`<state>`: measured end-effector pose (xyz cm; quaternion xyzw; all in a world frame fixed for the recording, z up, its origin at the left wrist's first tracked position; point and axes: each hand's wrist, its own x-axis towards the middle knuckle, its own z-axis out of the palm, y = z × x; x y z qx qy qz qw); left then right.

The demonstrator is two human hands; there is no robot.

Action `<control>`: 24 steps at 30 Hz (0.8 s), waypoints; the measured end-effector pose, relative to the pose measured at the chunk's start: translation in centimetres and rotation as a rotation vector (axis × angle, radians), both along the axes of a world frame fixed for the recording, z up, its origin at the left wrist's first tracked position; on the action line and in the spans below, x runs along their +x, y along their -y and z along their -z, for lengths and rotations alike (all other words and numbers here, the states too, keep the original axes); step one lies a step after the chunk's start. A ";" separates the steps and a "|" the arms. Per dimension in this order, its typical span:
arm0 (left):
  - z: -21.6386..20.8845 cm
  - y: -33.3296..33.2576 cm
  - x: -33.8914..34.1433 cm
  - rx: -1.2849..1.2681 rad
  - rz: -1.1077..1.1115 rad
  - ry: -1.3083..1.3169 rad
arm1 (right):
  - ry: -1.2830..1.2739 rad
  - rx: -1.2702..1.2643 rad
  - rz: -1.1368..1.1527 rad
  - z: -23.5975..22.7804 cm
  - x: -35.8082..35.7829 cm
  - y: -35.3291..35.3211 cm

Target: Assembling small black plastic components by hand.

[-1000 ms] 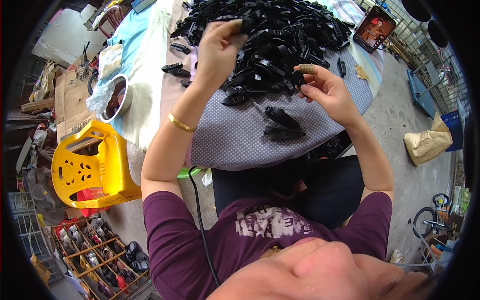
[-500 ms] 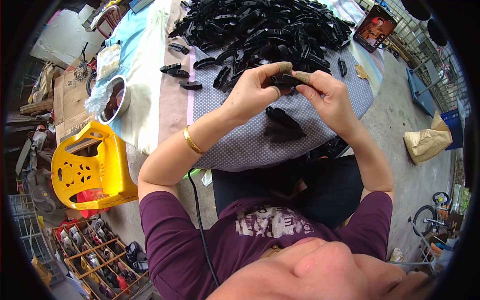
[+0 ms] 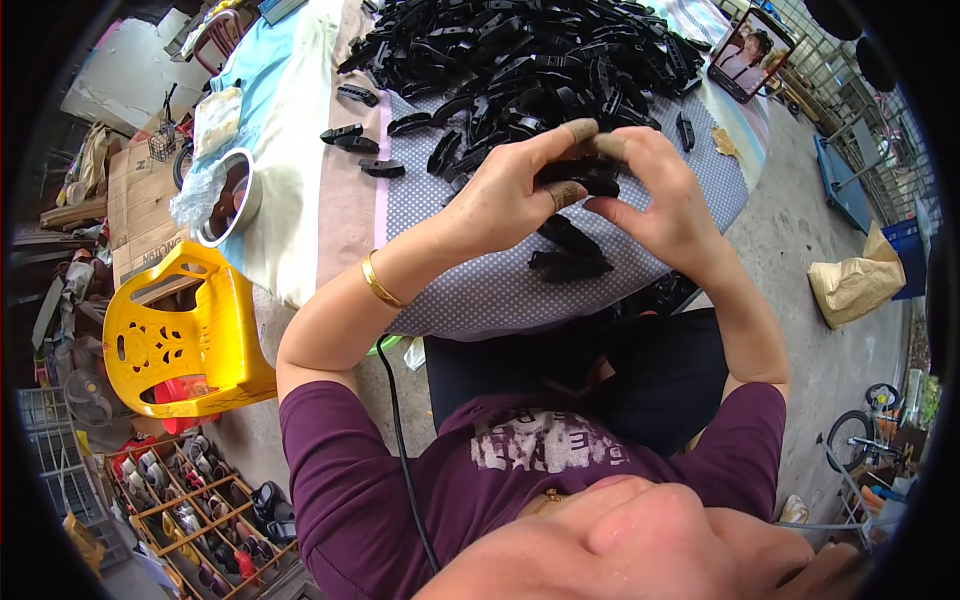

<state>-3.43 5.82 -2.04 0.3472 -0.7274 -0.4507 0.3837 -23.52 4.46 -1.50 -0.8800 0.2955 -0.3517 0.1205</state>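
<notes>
Both hands are raised over the near part of a dotted grey cloth (image 3: pixel 460 290). A curved black plastic piece (image 3: pixel 592 180) is held between them, partly hidden by fingers. My left hand (image 3: pixel 505 190), with tan wraps on its thumb and a finger, grips the piece from its left side. My right hand (image 3: pixel 655 190) closes on the right end with thumb and wrapped forefinger. Just below the hands, a couple of black pieces (image 3: pixel 572 265) lie on the cloth. Beyond is a large heap of similar black pieces (image 3: pixel 500 60).
Several loose black pieces (image 3: pixel 382 169) lie left of the heap. A phone (image 3: pixel 752 55) stands at the far right of the table. On the left are a metal bowl (image 3: pixel 250 205) and a yellow chair (image 3: pixel 225 330). A paper bag (image 3: pixel 855 285) sits on the floor at right.
The fingers of both hands have shifted around the black piece, and the right hand's fingers are now more arched over it. The picture on the phone has changed.
</notes>
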 end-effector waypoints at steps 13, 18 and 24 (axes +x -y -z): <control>-0.1 -0.7 -0.2 -0.358 -0.118 0.291 | -0.101 0.049 -0.049 -0.2 -0.8 -0.1; 0.4 -0.9 -0.2 -0.412 -0.111 0.300 | -0.128 -0.048 -0.013 -0.4 -0.9 -0.6; 0.0 1.5 1.4 -0.597 -0.041 0.454 | -0.224 0.178 -0.082 1.0 -1.6 -0.2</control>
